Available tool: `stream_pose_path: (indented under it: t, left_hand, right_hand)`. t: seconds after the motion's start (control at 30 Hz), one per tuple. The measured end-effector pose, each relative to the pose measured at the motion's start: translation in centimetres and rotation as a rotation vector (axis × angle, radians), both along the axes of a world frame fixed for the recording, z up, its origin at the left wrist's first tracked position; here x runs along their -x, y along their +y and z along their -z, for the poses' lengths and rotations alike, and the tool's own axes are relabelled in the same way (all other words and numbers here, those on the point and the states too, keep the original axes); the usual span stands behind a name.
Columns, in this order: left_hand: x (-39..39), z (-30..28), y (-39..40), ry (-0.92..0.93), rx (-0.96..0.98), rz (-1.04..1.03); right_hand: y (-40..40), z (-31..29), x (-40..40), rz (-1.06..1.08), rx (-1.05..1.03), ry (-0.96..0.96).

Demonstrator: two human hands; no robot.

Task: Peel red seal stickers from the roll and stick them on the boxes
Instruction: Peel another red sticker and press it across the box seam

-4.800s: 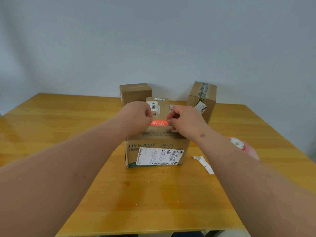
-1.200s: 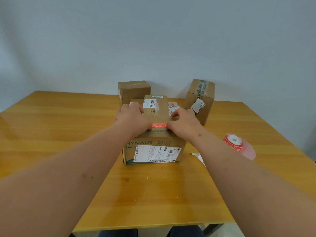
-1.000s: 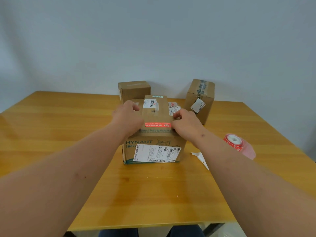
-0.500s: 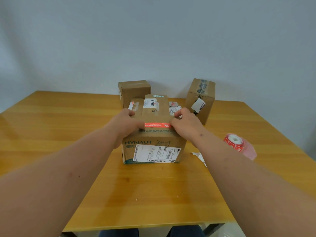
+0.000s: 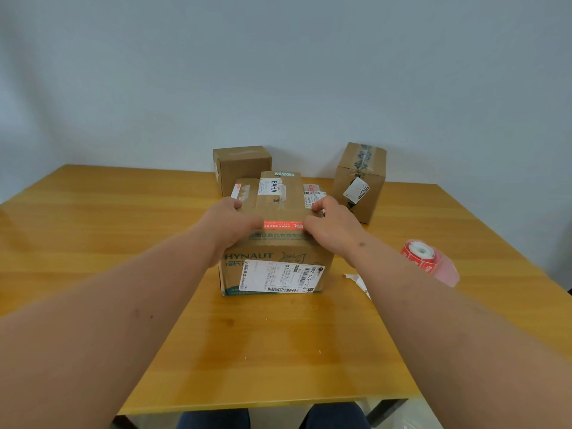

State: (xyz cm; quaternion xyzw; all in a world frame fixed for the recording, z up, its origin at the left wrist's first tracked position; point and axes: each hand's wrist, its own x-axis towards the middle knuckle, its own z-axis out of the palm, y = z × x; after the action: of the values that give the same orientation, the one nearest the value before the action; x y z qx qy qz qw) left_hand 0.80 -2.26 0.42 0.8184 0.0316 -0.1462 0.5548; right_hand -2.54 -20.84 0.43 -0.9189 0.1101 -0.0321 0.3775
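A large brown box (image 5: 272, 270) printed HYNAUT stands at the table's centre. A red seal sticker (image 5: 283, 226) lies flat across its top near the front edge. My left hand (image 5: 227, 226) rests on the box top at the sticker's left end, thumb pressing there. At the sticker's right end my right hand (image 5: 332, 226) rests the same way, thumb on that end. Both ends of the sticker are hidden under my thumbs. The red sticker roll (image 5: 422, 258) lies on the table to the right, with a loose tail trailing from it.
Two smaller brown boxes stand by the wall: one (image 5: 241, 164) behind the big box, one (image 5: 360, 178) at the back right. A white backing scrap (image 5: 359, 281) lies right of the big box. The wooden table (image 5: 93, 230) ends near my knees.
The sticker went from held between my fingertips above the box to lying flat on its top. My hands then slid apart from its middle to its ends.
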Motion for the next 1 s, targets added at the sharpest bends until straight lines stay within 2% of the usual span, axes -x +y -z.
stream_pose_path:
  t: [0.43,0.6,0.67,0.77,0.83,0.9,1.0]
  left_hand:
    - [-1.2,0.8,-0.4,-0.039,-0.043,-0.056]
    - [-1.2,0.5,0.5,-0.11,-0.136,-0.052]
    - [-1.1,0.1,1.0,-0.161,-0.29,-0.002]
    - [-1.2,-0.7,2.4,-0.266,-0.821,0.072]
    - [-1.0,-1.1,3.5,-0.411,-1.06,0.046]
    - [-0.8,-1.4,4.4,-0.528,-1.17,0.071]
    - [-0.8,-1.7,5.6,-0.451,-1.214,0.175]
  right_hand:
    - [0.2,0.3,-0.6,0.05,-0.021,-0.024]
    - [0.3,-0.4,0.2,0.054,-0.214,0.076]
    - [1.1,-1.1,0.6,0.003,-0.323,0.136]
    - [2.7,-1.7,0.8,-0.144,-0.361,0.241]
    - [3.8,-1.9,0.8,-0.304,-0.323,0.364]
    - [5.3,-1.8,0.6,-0.448,-0.253,0.441]
    - [7.9,-1.0,-0.6,-0.466,-0.167,0.348]
